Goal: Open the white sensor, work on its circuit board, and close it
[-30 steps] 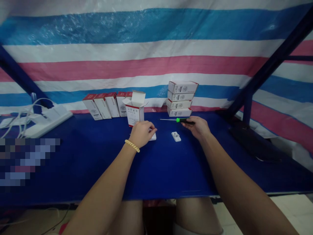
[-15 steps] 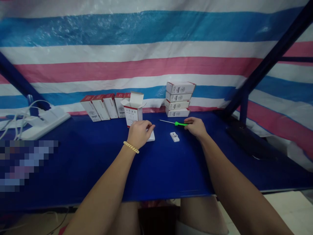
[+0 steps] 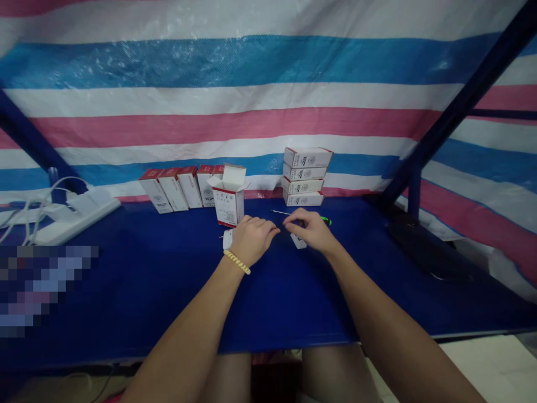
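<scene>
Bringing both hands close over the blue table (image 3: pixel 277 302), fingertips nearly meeting.
From the head view, the left hand (image 3: pixel 253 239) pinches narrowly, the right hand (image 3: pixel 312 230) curls nearly closed; I can't tell whether either grips anything. The small white part (image 3: pixel 299 242) sits just under the nearer right hand, long axis slanting near to far; the screwdriver (image 3: pixel 326 220) lies crosswise beyond, tip leftward.

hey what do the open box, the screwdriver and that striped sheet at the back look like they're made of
The open box looks like thin printed cardboard, given its folded-out flaps. The striped sheet seems to be glossy woven plastic: it wrinkles and catches patchy glare. The screwdriver is partly hidden; its thin, pale shaft suggests metal, its bright green part probably plastic.
</scene>
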Motion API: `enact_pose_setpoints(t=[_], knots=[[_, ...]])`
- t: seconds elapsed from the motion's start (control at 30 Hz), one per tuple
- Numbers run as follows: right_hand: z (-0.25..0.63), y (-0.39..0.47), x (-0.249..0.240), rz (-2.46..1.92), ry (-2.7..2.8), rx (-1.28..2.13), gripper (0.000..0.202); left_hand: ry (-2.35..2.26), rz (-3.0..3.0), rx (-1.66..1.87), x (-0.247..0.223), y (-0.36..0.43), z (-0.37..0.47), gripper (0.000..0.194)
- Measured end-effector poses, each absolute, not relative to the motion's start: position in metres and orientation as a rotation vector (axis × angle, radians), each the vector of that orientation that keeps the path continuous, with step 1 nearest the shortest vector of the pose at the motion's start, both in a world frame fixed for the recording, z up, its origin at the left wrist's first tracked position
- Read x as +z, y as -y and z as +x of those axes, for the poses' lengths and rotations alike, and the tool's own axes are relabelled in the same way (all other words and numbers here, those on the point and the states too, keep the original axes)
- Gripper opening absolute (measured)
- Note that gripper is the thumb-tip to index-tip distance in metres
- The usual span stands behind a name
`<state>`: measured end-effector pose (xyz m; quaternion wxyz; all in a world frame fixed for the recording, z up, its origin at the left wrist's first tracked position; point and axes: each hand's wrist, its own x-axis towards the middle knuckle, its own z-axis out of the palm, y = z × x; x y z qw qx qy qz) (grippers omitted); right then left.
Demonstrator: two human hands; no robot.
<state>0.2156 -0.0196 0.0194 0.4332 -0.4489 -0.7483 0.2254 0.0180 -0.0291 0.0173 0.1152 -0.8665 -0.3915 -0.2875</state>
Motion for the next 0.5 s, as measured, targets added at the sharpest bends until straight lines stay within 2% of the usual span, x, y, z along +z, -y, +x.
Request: enact_pose_setpoints(t=[0.1, 0.33, 0.43, 0.5], knots=[[0.201, 0.028, 0.024, -1.083, 1.921, 0.724, 0.019, 1.139, -2.571, -0.77, 0.018, 0.029, 0.019, 0.02], [0.198, 0.031, 0.025, -1.085, 1.915, 0.884, 0.021, 1.085, -2.629, -0.704, 0.022, 0.031, 0.019, 0.022], [0.206, 0.027, 0.024, -1.135, 1.915, 0.861, 0.021, 1.12, -2.659, -0.831, 0.019, 0.029, 0.018, 0.019], [0.215, 0.02, 0.021, -1.261, 1.831, 0.716, 0.022, 1.185, -2.664, -0.966, 0.02, 0.028, 0.017, 0.024]])
